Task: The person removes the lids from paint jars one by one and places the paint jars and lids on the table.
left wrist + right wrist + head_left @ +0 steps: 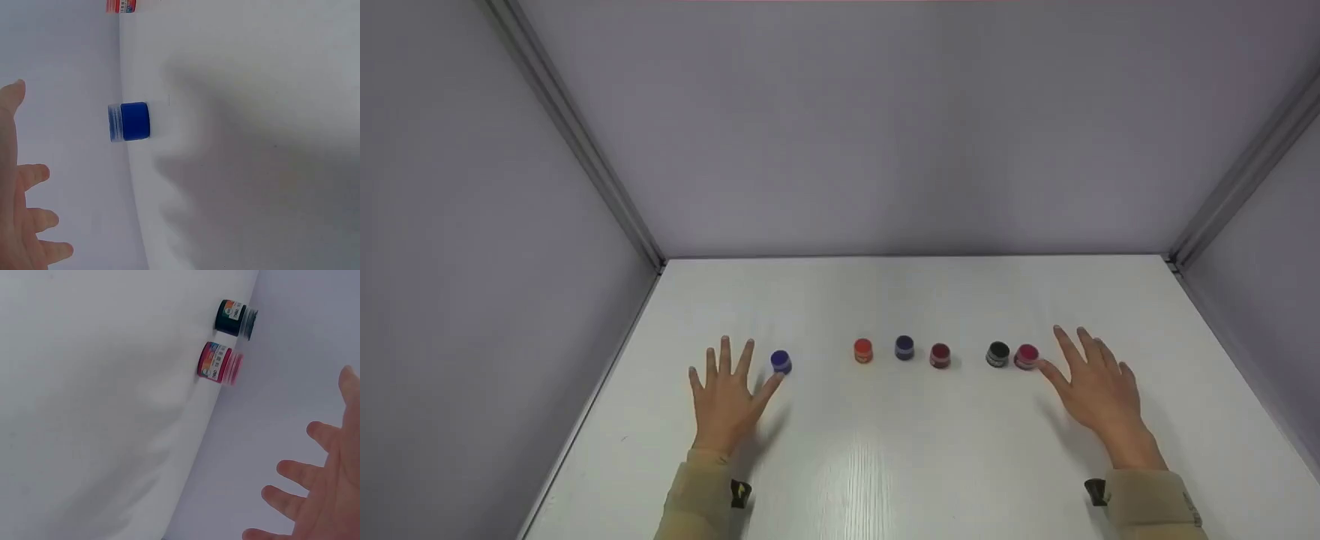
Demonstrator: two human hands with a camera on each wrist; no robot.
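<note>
A white table (915,300) with a faint wood grain fills the lower view, glossy under soft overhead light. Plain pale grey walls (840,127) enclose it on three sides (metal corner strips (577,142) run down to the tabletop's far corners).

Orange jar (862,350), dark-blue jar (904,347), red jar (940,355) mid white table (885,465)

Even, bright overhead light; soft shadows under both hands on the table (885,300), faint glare near its front edge. Wrist views slightly blurred (pink jar (219,363) smeared).
</note>
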